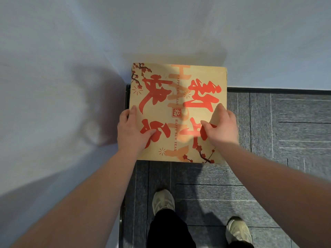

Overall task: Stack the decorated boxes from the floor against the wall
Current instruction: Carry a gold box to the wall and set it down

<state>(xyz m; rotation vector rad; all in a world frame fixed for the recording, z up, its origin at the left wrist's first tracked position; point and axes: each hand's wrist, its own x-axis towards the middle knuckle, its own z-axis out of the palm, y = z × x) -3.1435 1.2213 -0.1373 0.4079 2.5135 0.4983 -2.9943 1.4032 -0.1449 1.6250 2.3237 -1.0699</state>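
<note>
A tan cardboard box [179,97] with red calligraphy, plum blossoms and "HAPPY NEW YEAR" print fills the centre of the head view, its far edge close to the white wall in a corner. I see only its top face; anything under it is hidden. My left hand [131,130] grips its left edge, thumb on the lid. My right hand [221,127] holds the right edge with the thumb pressed on top.
White walls [53,86] meet in the corner at the left and behind the box. Grey carpet tiles [286,122] stretch to the right. Two feet in light sneakers [163,200] stand just in front of the box.
</note>
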